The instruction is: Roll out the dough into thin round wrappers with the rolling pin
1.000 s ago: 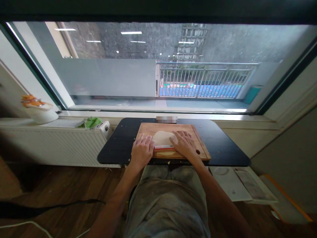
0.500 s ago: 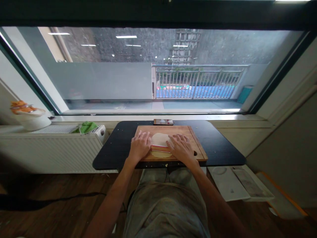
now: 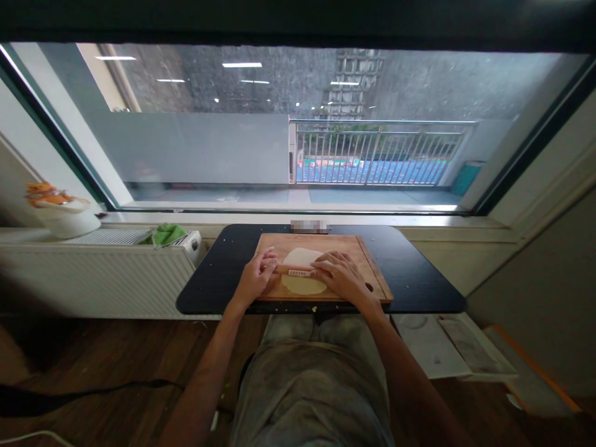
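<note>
A wooden rolling pin [image 3: 298, 272] with a white printed label lies across a flat sheet of dough. Pale dough [image 3: 302, 256] shows beyond the pin, and a yellower part of the dough [image 3: 305, 285] shows on the near side. My left hand [image 3: 256, 274] is closed at the pin's left end, thumb and fingers close together. The right end is covered by my right hand [image 3: 339, 273], its fingers bent over the pin from above. Under it all is a wooden cutting board [image 3: 372, 273] with a dark hole near its right edge.
The board lies on a small black table [image 3: 419, 288] below a wide window [image 3: 195, 149]. At the table's far edge lies a flat object with a blurred surface [image 3: 309, 227]. A radiator [image 3: 116, 279] on the left carries a green cloth [image 3: 168, 234] and a white pot [image 3: 67, 217].
The rolling pin has turned, so its printed label now faces up, and it sits slightly farther from me. My left hand has gone from lying flat to closing at the pin's end.
</note>
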`<state>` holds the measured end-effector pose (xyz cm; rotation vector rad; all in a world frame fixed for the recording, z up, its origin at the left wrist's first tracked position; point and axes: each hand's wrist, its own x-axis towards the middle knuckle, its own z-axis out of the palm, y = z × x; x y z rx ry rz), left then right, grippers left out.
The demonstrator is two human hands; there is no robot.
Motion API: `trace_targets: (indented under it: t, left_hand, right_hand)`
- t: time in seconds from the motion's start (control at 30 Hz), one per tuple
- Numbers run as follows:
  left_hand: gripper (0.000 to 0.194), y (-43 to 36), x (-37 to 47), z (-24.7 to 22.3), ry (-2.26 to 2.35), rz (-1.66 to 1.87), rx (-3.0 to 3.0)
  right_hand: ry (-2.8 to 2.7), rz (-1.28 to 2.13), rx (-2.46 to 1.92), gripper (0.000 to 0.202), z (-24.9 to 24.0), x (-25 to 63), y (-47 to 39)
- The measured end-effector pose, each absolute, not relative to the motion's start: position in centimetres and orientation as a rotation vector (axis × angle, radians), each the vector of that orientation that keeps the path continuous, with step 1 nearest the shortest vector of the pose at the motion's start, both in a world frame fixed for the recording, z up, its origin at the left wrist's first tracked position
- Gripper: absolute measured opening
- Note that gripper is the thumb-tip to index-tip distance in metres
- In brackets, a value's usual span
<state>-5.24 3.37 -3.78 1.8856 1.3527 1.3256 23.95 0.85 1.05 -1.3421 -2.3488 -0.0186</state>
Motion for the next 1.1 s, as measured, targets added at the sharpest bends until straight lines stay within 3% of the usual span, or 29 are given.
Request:
trace_targets:
  t: [0.1, 0.27, 0.33, 0.83, 1.1]
  left_hand:
    - [0.054, 3.3, -5.5, -4.0, 1.374, 1.335, 1.932]
    - [0.087, 2.8, -5.2, -4.0, 1.388, 1.339, 2.138]
    - [0.091, 2.5, -5.1, -3.8, 1.386, 1.316, 2.212]
    - [0.063, 2.4, -5.5, -3.5, 1.297, 1.089, 2.360]
    - [0.059, 2.1, -5.7, -3.2, 1.288, 1.072, 2.364]
  right_hand:
    - [-2.286, -0.049, -1.464, 0.031, 0.8, 23.3, 2.0]
    - [-2.222, -0.119, -1.540, 0.037, 0.2, 22.8, 2.4]
    - [-2.180, -0.149, -1.579, 0.040, 0.1, 22.8, 2.2]
    - [-2.076, -0.046, -1.673, 0.041, 0.5, 23.3, 1.5]
    - [-2.071, -0.038, -1.670, 0.040, 0.3, 23.4, 1.6]
